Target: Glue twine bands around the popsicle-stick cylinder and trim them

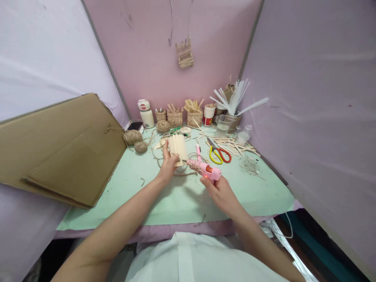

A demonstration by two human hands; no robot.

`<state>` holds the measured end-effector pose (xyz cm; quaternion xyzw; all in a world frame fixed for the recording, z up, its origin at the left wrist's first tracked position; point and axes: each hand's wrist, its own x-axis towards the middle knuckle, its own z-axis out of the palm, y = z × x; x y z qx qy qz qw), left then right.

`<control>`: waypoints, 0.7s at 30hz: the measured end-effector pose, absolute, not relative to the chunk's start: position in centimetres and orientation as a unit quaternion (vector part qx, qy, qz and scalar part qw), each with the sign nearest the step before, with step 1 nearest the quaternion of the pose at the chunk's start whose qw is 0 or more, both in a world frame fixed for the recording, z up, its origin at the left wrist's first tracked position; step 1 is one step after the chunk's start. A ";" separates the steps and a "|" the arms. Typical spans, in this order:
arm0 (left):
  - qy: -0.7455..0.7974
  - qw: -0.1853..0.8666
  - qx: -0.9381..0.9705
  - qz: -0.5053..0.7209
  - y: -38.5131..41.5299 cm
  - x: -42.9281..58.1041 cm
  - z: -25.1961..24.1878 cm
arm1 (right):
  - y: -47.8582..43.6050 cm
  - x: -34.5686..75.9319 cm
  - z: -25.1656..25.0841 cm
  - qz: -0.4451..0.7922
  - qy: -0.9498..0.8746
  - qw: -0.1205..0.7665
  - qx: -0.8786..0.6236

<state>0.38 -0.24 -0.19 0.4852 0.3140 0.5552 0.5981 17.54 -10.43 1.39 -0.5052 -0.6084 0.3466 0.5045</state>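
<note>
My left hand (168, 164) grips a panel of wooden craft sticks (178, 148) glued side by side, holding it upright above the green table mat (164, 199). My right hand (219, 190) is closed on the handle of a pink hot glue gun (205, 169). The gun's nozzle points left at the lower right corner of the stick panel, and a small red light glows on its body. A loop of thin twine lies on the mat just under the panel.
Scissors with yellow and orange handles (219, 153) lie right of the gun beside loose sticks (235, 145). Balls of jute twine (132, 137), a white jar (146, 113), stick-filled baskets (194, 113) and cups line the back. Brown cardboard (58, 149) leans at left.
</note>
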 end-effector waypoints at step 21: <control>0.322 0.596 0.472 0.564 -0.2 0.4 -0.2 | -10.3 18.2 1.4 0.297 -0.639 0.486 -0.516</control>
